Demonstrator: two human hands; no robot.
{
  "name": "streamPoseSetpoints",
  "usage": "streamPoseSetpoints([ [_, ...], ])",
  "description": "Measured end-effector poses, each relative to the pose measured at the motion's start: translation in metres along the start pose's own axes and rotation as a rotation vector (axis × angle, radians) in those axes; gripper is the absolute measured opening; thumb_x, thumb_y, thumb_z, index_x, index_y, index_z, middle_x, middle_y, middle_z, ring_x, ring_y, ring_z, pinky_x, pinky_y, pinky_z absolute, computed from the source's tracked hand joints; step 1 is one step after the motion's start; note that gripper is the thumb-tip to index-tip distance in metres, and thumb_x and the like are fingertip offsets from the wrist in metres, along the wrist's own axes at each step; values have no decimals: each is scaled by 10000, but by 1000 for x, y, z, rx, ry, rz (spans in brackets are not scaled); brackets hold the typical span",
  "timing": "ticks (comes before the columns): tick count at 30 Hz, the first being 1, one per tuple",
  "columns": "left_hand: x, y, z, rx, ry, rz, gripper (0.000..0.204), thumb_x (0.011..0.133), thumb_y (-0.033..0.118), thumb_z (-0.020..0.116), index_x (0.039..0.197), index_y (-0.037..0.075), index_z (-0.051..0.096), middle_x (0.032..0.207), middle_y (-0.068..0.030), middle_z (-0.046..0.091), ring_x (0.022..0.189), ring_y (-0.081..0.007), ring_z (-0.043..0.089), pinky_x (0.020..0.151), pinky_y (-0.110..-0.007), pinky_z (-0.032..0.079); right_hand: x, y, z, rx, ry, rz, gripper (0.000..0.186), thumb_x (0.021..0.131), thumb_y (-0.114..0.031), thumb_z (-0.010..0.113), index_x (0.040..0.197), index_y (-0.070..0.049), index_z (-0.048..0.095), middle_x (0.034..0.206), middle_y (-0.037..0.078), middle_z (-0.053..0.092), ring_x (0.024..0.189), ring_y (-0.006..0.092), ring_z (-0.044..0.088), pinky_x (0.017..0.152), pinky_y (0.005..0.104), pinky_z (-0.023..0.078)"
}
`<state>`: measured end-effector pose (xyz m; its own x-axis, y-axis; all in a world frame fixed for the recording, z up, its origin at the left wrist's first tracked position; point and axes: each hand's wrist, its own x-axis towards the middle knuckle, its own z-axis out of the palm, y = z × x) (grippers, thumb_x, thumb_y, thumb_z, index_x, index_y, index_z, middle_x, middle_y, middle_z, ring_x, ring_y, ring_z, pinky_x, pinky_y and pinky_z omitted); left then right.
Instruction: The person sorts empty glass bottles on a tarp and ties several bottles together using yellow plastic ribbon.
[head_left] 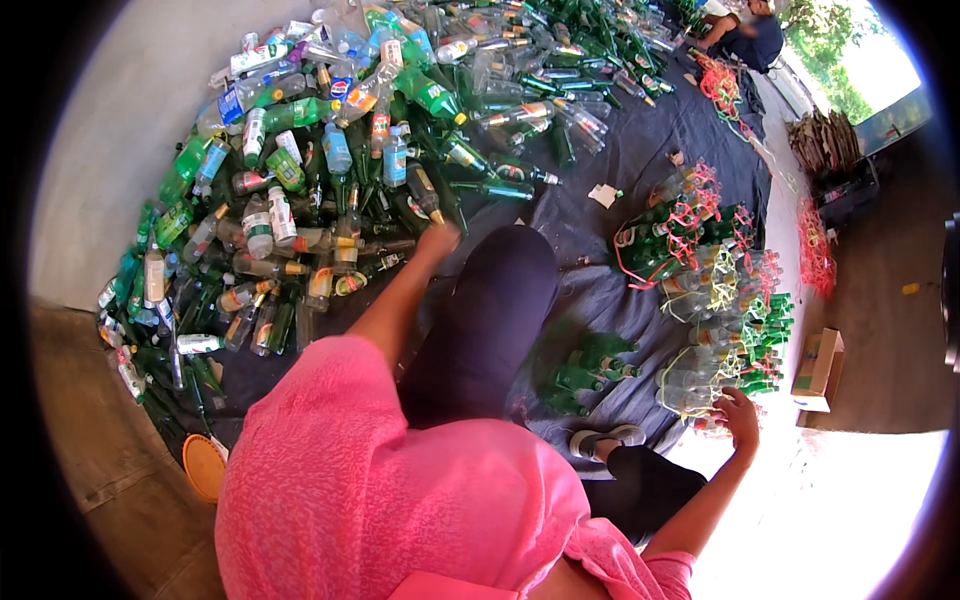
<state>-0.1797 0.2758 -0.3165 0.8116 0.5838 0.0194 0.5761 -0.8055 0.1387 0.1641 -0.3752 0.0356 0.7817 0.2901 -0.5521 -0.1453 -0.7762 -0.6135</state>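
My left hand [440, 237] grips the gold-necked end of a dark glass bottle [422, 190] at the edge of a large heap of mixed plastic and glass bottles [285, 150]. My right hand [738, 418] is low on the right, fingers loosely curved and apart, beside a bundle of clear bottles [690, 380] tied with yellow string; whether it touches them I cannot tell. Several green bottles [590, 365] stand between my legs and the tied bundles. Further bundles of green bottles [650, 235] wrapped in pink string lie to the right.
A dark sheet [610, 140] lies under everything. An orange round lid or basin [203, 465] is at left. A cardboard box [815, 370], loose pink string [815, 245] and stacked flattened material [822, 142] line the right. Two people [750, 40] sit far back at top right.
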Motion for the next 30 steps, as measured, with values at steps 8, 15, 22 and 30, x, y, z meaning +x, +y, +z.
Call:
streamPoseSetpoints([
  [8,-251,-10,145,-489,-600,-287,268,899,248,611,866,27,761,849,-235,720,845,-410,718,752,-507,555,-20,41,-16,-27,71,168,511,937,-154,642,1418,-8,550,962,88,718,759,164,687,654,299,538],
  [15,-32,1,106,-729,-201,-378,217,909,180,555,939,46,724,999,-257,713,989,-457,682,845,-536,545,26,26,-15,-79,52,87,492,956,-142,649,1417,0,554,965,88,726,756,146,681,652,276,531],
  [22,160,11,38,-376,125,-243,299,922,124,533,1179,114,683,1240,-189,662,1117,-428,646,946,-517,533,26,-3,4,-134,53,133,557,896,-168,646,1408,39,573,1011,119,747,807,165,706,724,295,538],
  [30,192,5,61,117,-94,-344,273,1006,191,512,1244,140,635,1301,-101,632,1244,-350,577,1049,-606,418,29,1,5,-206,107,226,546,853,-188,649,1358,17,617,935,131,759,787,168,688,730,307,528],
])
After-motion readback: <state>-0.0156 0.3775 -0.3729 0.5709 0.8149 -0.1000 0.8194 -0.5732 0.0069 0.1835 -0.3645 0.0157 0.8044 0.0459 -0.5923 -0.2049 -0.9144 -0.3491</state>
